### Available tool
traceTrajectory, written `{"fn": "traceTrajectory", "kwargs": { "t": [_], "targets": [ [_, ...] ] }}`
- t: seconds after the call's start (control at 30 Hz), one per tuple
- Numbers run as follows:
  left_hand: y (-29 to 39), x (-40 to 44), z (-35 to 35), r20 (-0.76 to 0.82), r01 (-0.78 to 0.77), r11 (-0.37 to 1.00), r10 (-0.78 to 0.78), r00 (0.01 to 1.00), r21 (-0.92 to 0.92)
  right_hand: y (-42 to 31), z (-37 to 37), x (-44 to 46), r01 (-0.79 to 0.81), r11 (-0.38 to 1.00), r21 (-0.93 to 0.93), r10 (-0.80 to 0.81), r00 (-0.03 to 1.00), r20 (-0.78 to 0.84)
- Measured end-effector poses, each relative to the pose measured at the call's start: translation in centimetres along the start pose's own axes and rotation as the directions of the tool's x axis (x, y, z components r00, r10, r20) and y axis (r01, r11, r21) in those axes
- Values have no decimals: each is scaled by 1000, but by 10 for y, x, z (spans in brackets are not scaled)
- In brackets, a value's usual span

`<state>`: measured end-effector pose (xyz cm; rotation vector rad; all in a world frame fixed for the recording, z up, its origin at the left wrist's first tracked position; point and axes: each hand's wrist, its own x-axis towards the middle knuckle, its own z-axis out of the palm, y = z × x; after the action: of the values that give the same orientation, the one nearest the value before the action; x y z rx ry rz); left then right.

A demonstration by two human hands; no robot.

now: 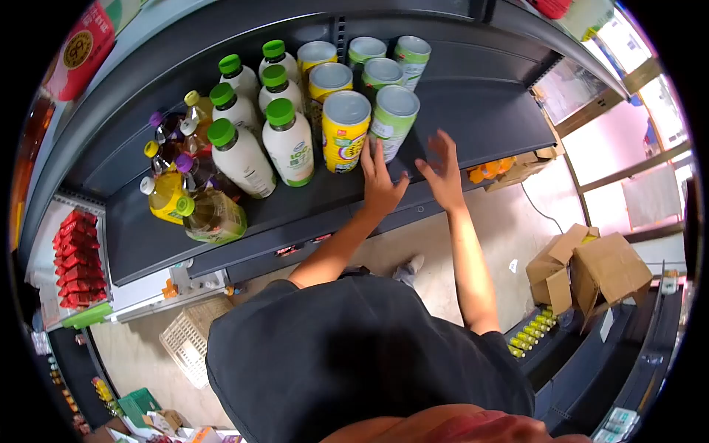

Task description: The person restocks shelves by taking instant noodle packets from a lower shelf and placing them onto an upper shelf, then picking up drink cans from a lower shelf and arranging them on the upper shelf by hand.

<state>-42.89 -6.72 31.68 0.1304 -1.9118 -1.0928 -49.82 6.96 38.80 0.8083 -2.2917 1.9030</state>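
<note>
My left hand [382, 183] is at the shelf's front edge with its fingers stretched out. Its fingertips overlap the gap between the front yellow can [344, 140] and the front green can [394, 118]; whether they touch either, I cannot tell. My right hand [444, 176] is raised just right of the green can, fingers apart and holding nothing. Both cans stand upright with grey lids, and more yellow and green cans line up behind them. Left of the yellow can stands a white bottle [289, 151] with a green cap, one of several in two rows.
Several juice bottles [214, 218] stand at the shelf's left end. The dark shelf [484, 122] runs on to the right of the cans. Red packets [76, 258] are stacked at far left. Cardboard boxes [613, 273] and a white plastic crate [186, 343] sit lower down behind me.
</note>
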Motion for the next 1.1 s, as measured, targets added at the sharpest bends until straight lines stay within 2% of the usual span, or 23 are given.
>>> {"fn": "traceTrajectory", "kwargs": {
  "t": [0.07,0.17,0.27,0.37,0.47,0.57,0.6,0.7,0.8,0.93,1.03,1.1],
  "targets": [
    [-2,-1,3,-5,67,997,-68,998,-24,-16,24,26,99,994,-48,-100,994,-34],
    [-1,1,0,16,20,1000,-21,1000,16,-40,47,62,337,923,-186,-340,940,19],
    [-2,0,-2,30,11,1000,-11,999,10,-50,60,75,310,922,-233,-306,951,55],
    [-2,2,-2,26,-20,1000,19,999,22,-52,48,80,182,972,-149,-163,977,136],
    [-1,-5,-3,21,-34,999,33,999,39,-59,25,96,182,968,-175,-113,932,344],
    [-1,-2,-3,13,-31,1000,31,999,-3,-49,10,112,199,978,56,-200,848,490],
    [-2,-2,-3,9,-11,999,12,1000,-32,-52,5,114,140,987,79,-160,828,538],
    [-3,-1,-1,9,46,996,-46,999,-70,-58,1,109,111,993,42,-115,815,567],
    [-5,-2,1,11,66,995,-65,998,-70,-52,13,93,141,989,44,-144,861,487],
    [-7,-2,2,23,58,994,-56,998,-89,-42,30,78,270,954,-135,-235,945,227],
    [-7,-1,4,-27,11,997,-13,1000,-70,-50,29,70,326,935,-142,-298,936,189],
    [-6,-1,3,-55,3,998,-7,998,-65,-52,28,69,298,949,-107,-271,939,211]
  ]
}}
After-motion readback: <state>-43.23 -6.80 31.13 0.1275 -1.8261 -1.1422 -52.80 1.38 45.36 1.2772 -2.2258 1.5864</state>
